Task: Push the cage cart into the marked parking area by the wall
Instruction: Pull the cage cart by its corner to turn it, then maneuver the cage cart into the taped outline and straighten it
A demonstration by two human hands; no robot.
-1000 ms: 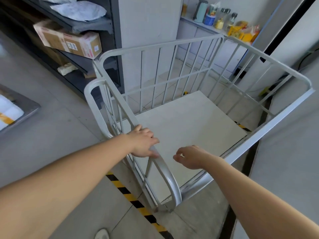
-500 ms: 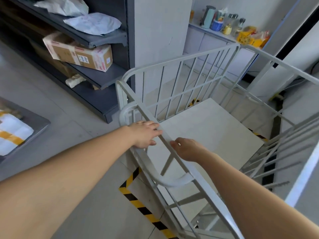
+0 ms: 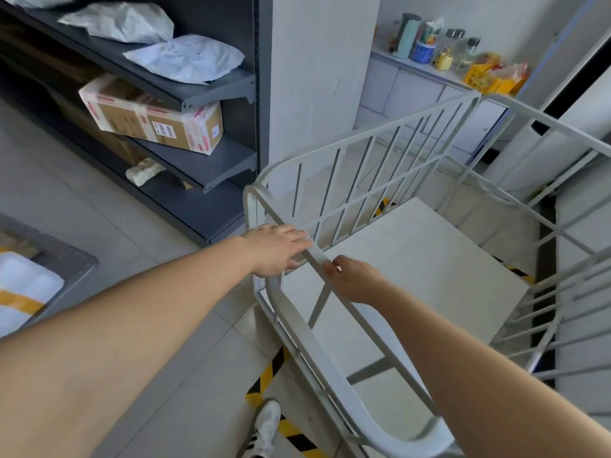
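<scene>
The cage cart [image 3: 390, 150] is a white metal cage with barred sides and a bare flat deck, filling the right half of the head view. My left hand [image 3: 274, 249] lies over its near top rail, fingers across the top and thumb under it. Just right of it, my right hand [image 3: 355, 280] reaches from inside the cage with its fingers curled on the same rail. Yellow-and-black floor tape [image 3: 264, 380] runs under the cart's near corner, and more tape [image 3: 380, 206] shows beyond the deck. A white wall pillar [image 3: 317, 94] stands right behind the cart's far-left corner.
A dark shelf unit [image 3: 198, 160] with a cardboard box [image 3: 148, 122] and mailer bags stands left of the pillar. A grey platform with parcels [image 3: 49, 269] sits at the left edge. My shoe [image 3: 267, 424] is on the tape. A counter with bottles [image 3: 429, 44] lies beyond.
My right hand went from hovering over the deck to gripping the top rail. The cart has swung so that its near rail now runs diagonally away from me; the shelf is more in view.
</scene>
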